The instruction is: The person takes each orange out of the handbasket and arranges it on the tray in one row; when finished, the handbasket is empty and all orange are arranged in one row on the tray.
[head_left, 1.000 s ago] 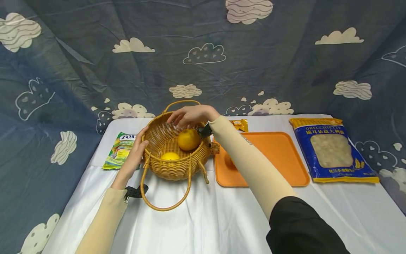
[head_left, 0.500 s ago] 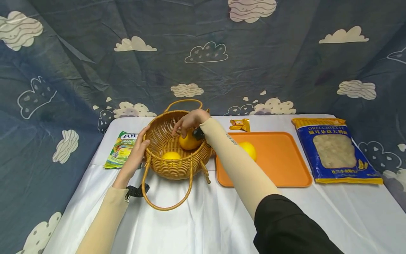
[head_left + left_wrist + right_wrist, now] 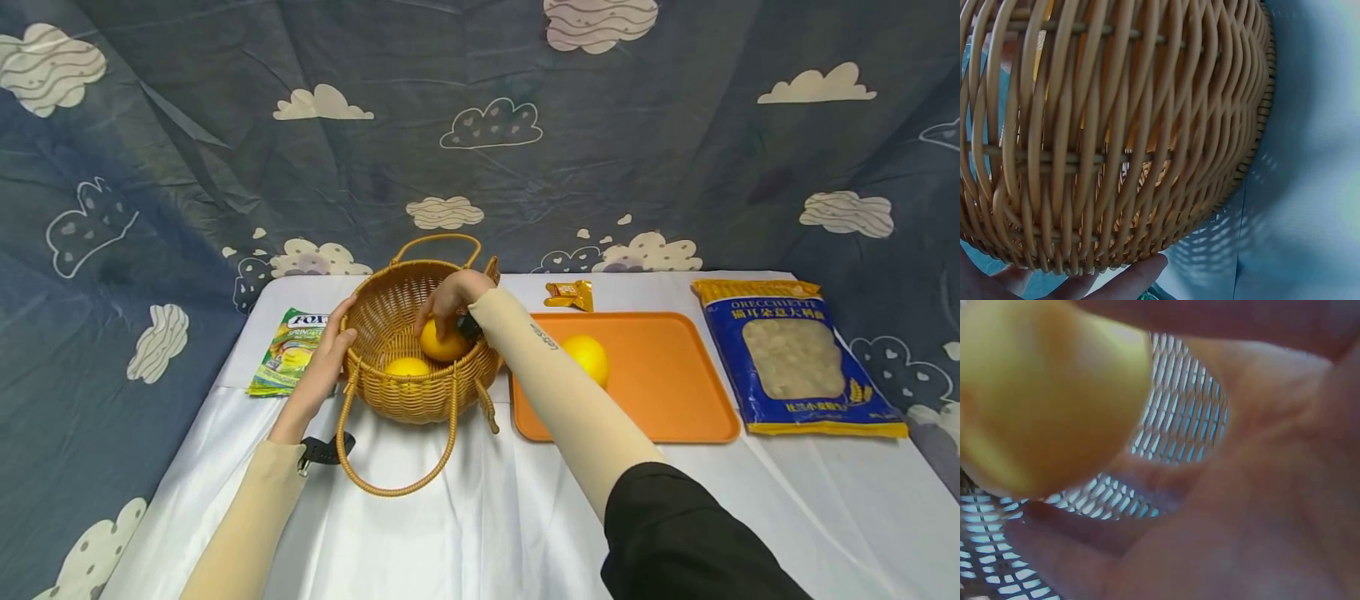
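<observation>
The wicker basket (image 3: 401, 404) stands on the white cloth, its front handle hanging down. My left hand (image 3: 318, 367) holds the basket's left rim; in the left wrist view its fingers (image 3: 1138, 275) lie along the weave. Inside the basket, my right hand (image 3: 450, 300) reaches down and grips a round yellow fruit (image 3: 442, 343) from above. In the right wrist view the smooth yellow fruit (image 3: 1054, 400) lies between thumb and fingers, which hide part of it. A second yellow fruit (image 3: 407, 367) lies at the basket's front.
An orange tray (image 3: 667, 383) with another yellow fruit (image 3: 588, 358) on it stands right of the basket. A small golden wrapped snack (image 3: 570, 295) lies behind it. A blue pasta bag (image 3: 795, 358) is far right, a green FOX'S packet (image 3: 288, 354) left.
My right hand has gone down deeper into the basket and closed its fingers round the yellow fruit. My left hand has stayed at the rim.
</observation>
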Demonstrator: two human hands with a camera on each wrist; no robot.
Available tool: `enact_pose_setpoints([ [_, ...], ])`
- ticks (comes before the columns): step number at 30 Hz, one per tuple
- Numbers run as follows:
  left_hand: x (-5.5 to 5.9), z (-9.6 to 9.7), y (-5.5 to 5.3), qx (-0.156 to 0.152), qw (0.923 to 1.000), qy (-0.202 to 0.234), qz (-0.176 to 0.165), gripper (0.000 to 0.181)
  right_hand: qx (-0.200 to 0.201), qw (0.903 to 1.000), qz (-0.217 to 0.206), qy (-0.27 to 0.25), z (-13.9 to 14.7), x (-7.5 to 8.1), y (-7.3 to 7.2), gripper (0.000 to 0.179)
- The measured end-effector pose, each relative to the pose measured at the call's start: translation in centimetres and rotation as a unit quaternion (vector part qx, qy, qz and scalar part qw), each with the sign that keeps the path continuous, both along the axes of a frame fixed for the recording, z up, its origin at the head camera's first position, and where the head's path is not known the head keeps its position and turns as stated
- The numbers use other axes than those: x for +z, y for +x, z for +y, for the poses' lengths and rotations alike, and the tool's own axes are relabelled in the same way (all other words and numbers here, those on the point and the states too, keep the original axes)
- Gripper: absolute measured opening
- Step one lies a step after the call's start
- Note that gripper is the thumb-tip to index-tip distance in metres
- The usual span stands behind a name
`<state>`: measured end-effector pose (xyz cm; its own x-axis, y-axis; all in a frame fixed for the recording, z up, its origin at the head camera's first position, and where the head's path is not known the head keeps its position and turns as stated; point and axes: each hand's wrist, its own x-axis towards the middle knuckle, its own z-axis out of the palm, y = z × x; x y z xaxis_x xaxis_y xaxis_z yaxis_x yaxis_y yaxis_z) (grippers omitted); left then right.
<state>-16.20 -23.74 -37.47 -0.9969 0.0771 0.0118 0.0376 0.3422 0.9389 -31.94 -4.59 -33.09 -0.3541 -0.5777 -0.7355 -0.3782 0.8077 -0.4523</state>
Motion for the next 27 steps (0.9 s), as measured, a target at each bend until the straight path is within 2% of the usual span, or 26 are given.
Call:
enact_pose_setpoints([
  [3,0.1,0.1,0.0,0.0,1.0,-0.002,-0.003,0.058,-0.001,0.9996,-0.002,-0.028,0.0,-0.2,0.0,0.044],
  [7,-0.6,-0.1,-0.4,-0.003,1.0,0.006,-0.005,0.057,-0.057,0.9947,-0.024,-0.082,0.1,0.5,0.3,0.043],
  [10,-1.7,-0.6,-1.0,-0.004,0.9998,0.02,-0.006,0.057,-0.079,0.9861,-0.044,-0.139,0.4,1.6,0.6,0.042],
  [14,-3.0,-1.2,-1.5,-0.006,0.9996,0.027,0.004,0.056,-0.063,0.9712,-0.068,-0.219,1.6,3.3,1.0,0.045],
  [18,-3.2,-1.2,-1.6,-0.01,0.9995,0.025,0.017,0.055,-0.032,0.953,-0.081,-0.29,3.7,4.5,1.0,0.049],
  [20,-3.3,-1.2,-1.6,-0.01,0.9995,0.025,0.02,0.055,-0.023,0.9455,-0.073,-0.316,5.1,4.9,1.0,0.049],
  [22,-3.3,-1.2,-1.5,-0.009,0.9995,0.024,0.019,0.055,-0.025,0.9399,-0.059,-0.335,6.6,5.2,1.1,0.048],
  [27,-3.4,-1.3,-1.4,-0.007,0.9996,0.024,0.016,0.055,-0.061,0.9268,-0.042,-0.368,10.5,5.4,1.5,0.049],
])
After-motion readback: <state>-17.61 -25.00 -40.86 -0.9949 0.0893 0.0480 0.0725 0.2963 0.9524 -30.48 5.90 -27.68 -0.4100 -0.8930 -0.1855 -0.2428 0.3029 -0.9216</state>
